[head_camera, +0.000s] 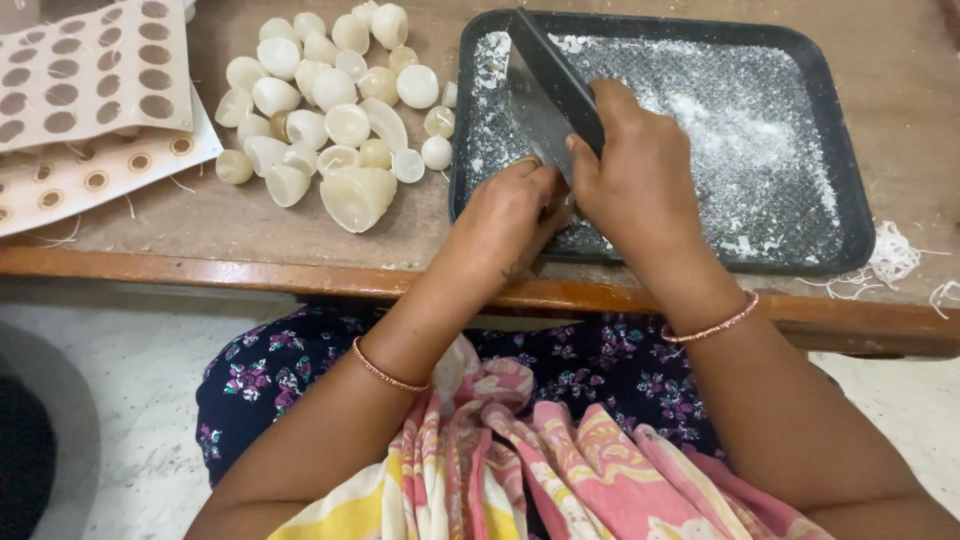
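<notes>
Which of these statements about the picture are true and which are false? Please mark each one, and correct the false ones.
1. The right hand grips a dark flat blade over the black tray. True.
2. The tray is full of water. False: it holds white powder and flakes.
3. The pile of pale shell-like pieces lies to the left of the tray, on the wooden table. True.
4. The left hand rests on the perforated sheets. False: it is at the tray's near edge, close against the right hand.
5. Both wrists are bare. False: each wears a thin bangle.
</notes>
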